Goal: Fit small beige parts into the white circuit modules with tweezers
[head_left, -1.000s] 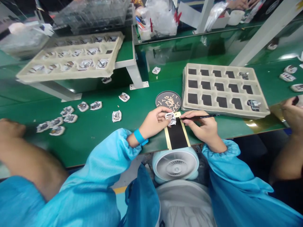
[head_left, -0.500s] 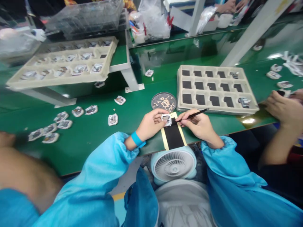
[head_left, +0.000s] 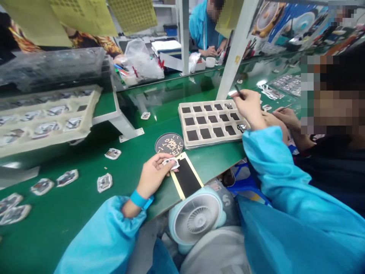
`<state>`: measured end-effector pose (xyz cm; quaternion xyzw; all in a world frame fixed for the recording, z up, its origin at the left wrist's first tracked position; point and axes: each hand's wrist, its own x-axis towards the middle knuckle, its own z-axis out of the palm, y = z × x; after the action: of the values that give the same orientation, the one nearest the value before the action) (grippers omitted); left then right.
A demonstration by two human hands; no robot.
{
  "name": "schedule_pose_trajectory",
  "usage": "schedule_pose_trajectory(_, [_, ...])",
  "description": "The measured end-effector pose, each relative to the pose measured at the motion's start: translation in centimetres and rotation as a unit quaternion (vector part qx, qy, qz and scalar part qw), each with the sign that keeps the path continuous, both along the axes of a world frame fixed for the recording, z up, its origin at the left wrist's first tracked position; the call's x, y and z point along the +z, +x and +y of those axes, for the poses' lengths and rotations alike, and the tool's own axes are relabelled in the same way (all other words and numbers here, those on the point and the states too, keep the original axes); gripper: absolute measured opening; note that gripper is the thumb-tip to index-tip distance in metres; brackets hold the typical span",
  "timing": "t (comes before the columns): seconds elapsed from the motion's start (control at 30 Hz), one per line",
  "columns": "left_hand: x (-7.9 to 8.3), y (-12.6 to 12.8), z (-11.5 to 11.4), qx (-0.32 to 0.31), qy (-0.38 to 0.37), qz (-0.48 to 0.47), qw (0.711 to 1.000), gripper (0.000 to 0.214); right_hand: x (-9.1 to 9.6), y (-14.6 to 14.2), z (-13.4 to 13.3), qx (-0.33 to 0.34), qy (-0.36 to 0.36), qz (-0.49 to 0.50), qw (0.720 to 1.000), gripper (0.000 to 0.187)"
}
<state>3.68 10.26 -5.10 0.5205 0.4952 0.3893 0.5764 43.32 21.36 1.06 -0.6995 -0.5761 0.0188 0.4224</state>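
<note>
At the left, a tray (head_left: 68,137) with white parts in its pockets sits on a raised shelf (head_left: 107,110). Below and in front of it, several loose white parts (head_left: 42,187) lie scattered on the green bench (head_left: 57,220). The person's left hand (head_left: 151,173), with a blue band (head_left: 139,198) at the wrist, pinches one white piece (head_left: 176,164) between thumb and fingers. That piece is over the upper left edge of a black sheet (head_left: 188,179) with pale yellow borders, which reaches to the bench's front edge. Just behind the hand stands a round grey dish (head_left: 159,142) of small beige bits, and a pale blue fan (head_left: 196,219) is below the bench edge. Farther right is a second tray (head_left: 216,142), most of its pockets showing black pads and two at its right end holding dark parts. The right hand (head_left: 251,108), well apart from the left, is above that end, its fingers closed on a black stick (head_left: 238,91). Beyond it, a co-worker's hand (head_left: 288,117) holds a thin tool.
</note>
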Motion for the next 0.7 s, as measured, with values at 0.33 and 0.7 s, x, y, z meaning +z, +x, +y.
schedule_pose_trajectory(0.33, [0.2, -0.7, 0.4, 0.051, 0.025, 0.001, 0.998, 0.046, -1.1, 2.3, 6.4, -0.077, -0.226, -0.118, 0.964, 0.03])
schedule_pose_trajectory(0.7, [-0.2, -0.5, -0.1, 0.051, 0.017, 0.015, 0.998, 0.045, 0.5, -5.4, -2.6, 0.17, 0.009, 0.05, 0.984, 0.021])
